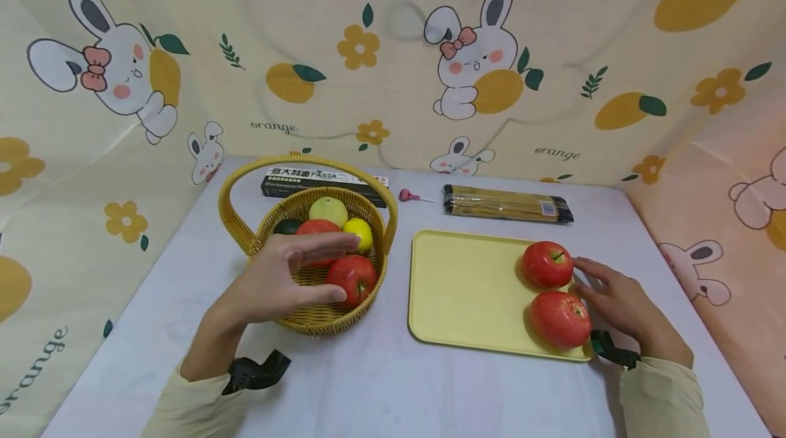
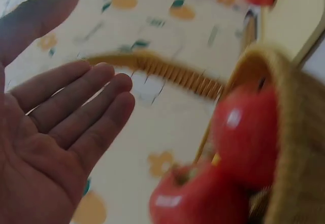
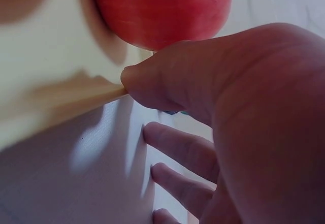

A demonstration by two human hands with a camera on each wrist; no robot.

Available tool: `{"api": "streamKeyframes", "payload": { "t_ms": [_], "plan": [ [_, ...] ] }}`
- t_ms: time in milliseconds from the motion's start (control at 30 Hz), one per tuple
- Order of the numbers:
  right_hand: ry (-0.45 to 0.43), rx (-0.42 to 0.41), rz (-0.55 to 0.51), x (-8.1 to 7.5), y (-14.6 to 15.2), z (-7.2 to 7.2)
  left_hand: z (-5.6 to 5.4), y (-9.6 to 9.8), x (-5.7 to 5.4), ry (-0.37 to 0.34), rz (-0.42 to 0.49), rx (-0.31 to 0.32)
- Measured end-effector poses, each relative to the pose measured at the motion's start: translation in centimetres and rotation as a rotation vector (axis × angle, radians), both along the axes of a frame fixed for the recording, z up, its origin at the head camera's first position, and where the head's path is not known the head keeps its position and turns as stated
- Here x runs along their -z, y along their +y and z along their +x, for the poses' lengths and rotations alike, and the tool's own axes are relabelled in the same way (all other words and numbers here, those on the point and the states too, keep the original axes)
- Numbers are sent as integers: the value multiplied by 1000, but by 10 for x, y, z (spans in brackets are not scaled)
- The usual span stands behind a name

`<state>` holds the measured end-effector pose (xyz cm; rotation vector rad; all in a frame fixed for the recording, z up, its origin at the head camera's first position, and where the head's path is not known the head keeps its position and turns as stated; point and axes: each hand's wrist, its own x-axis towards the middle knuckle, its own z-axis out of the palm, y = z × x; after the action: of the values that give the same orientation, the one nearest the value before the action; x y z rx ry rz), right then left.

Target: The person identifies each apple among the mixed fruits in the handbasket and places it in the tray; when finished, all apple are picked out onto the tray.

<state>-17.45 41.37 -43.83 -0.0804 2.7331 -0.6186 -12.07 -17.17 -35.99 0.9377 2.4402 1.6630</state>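
Note:
My left hand (image 1: 270,278) hovers over the wicker basket (image 1: 319,325), fingers straight and thumb apart, holding nothing. Below it in the basket lie a red apple (image 1: 352,280), a second red fruit (image 1: 317,225), a yellow lemon (image 1: 362,233), a pale green round fruit (image 1: 328,209) and a dark green one (image 1: 286,226). On the right, my right hand (image 1: 626,305) is at the short edge of the yellow tray (image 1: 467,288). Its thumb touches the tray's rim in the right wrist view, the other fingers loosely extended. Two red apples, one behind (image 1: 546,265) and one in front (image 1: 560,319), sit at the tray's right end.
Behind the basket lies a black pasta box (image 1: 295,185), partly hidden by the handle (image 1: 230,209). A wrapped lollipop (image 1: 406,195) and a packet of dry noodles (image 1: 506,204) lie farther back. Printed cloth (image 1: 393,83) hangs behind and at both sides of the white table (image 1: 381,383).

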Motion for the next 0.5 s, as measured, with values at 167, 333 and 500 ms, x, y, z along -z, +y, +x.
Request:
{"api": "streamKeyframes", "payload": {
  "t_ms": [167,333,500],
  "plan": [
    [-8,5,-7,-1,1,0,-2,-22,5,21,-17,-147],
    [-7,6,-15,0,0,1,-8,-33,15,50,-48,-289],
    [-11,6,-18,-1,-2,1,-16,-38,29,52,-110,-394]
  ]
}}
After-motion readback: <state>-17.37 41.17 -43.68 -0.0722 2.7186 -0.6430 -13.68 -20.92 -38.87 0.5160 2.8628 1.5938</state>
